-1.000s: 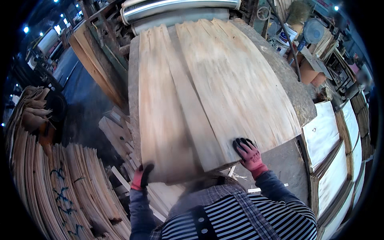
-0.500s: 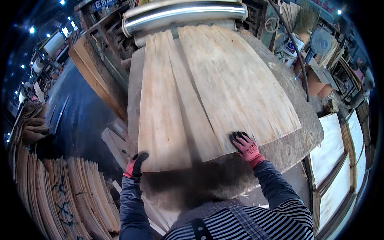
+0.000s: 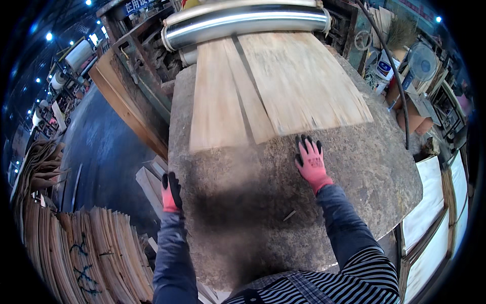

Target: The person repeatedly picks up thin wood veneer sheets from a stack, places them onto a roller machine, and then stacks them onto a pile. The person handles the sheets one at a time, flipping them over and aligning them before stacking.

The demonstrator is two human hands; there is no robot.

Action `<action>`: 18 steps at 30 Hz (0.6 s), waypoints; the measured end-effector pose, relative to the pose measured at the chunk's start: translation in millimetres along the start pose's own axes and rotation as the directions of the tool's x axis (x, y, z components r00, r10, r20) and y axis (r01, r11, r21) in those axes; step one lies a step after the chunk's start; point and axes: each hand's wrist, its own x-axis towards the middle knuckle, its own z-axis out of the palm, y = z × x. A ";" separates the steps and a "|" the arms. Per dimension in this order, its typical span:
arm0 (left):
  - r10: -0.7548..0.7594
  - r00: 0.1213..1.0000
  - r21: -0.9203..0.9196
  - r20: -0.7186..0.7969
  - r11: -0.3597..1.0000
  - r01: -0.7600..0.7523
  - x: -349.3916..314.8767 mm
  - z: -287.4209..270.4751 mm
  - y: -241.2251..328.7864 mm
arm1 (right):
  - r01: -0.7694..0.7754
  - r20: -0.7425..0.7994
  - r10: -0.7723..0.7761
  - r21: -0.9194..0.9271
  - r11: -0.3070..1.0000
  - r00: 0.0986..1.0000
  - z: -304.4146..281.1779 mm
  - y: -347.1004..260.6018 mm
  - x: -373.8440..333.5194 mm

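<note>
Thin wood veneer sheets lie on a worn, stained table (image 3: 354,167): a wide sheet (image 3: 304,83) on the right, a narrow strip (image 3: 255,116) and another sheet (image 3: 215,101) on the left. Their far ends run to a shiny metal roller (image 3: 248,28). My right hand (image 3: 311,161), in a pink glove with black fingertips, is open with fingers spread, just short of the wide sheet's near edge. At the table's left edge is my left hand (image 3: 171,193), gloved alike, open and apart from the veneer.
A small wood sliver (image 3: 289,216) lies on the near tabletop. Stacked veneer (image 3: 96,248) stands at lower left, and pale panels (image 3: 422,197) at right. Curved boards (image 3: 126,101) lean beside the machine. A dark rod (image 3: 392,66) and a fan (image 3: 421,62) are at upper right.
The veneer sheets have moved away from me toward the roller, baring more table. Both hands have come off their near edges; the right has shifted slightly forward.
</note>
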 end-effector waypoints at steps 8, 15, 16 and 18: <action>0.129 0.988 0.234 -0.081 0.966 -0.107 -127.8 -63.2 -61.5 | 0.051 0.126 -0.083 0.239 0.970 0.989 -15.9 -38.1 -155.2; 0.036 0.991 -0.016 -0.132 0.999 -0.038 -214.9 -139.3 -59.6 | 0.196 0.333 -0.310 0.335 0.922 0.891 -41.0 -115.8 -217.4; 0.048 0.984 0.266 -0.172 0.964 0.000 -224.0 -137.1 -32.2 | 0.160 0.367 -0.325 0.415 0.896 0.872 -41.1 -125.5 -220.1; 0.247 0.953 0.648 -0.174 0.758 -0.078 -233.7 -145.5 -8.1 | 0.204 0.342 -0.350 0.396 0.895 0.872 -33.7 -140.2 -227.0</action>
